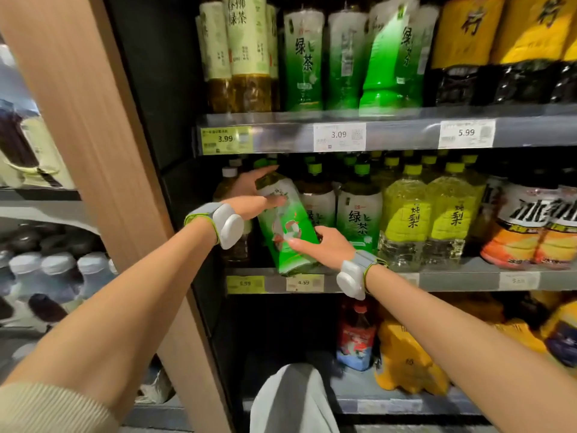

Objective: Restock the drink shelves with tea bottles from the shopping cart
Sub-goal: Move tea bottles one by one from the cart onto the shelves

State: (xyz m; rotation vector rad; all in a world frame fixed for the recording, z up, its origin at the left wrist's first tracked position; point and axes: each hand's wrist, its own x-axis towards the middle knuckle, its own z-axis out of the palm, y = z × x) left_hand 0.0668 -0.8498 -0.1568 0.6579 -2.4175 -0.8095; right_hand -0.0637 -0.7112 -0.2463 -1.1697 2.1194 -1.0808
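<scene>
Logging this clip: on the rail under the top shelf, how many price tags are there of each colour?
Yellow price tags: 1
White price tags: 2
Total: 3

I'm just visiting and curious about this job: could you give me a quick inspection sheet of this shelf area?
Surface: middle shelf, price tags along its edge.
Job's things: green tea bottle, tilted, base on the shelf edge.
Clutter: nothing seen.
Hands: left hand holds the bottle's upper part; right hand holds its lower part.
Cables: nothing seen.
Surroundings: yellow pear drink bottles to the right; wooden post on the left.
</scene>
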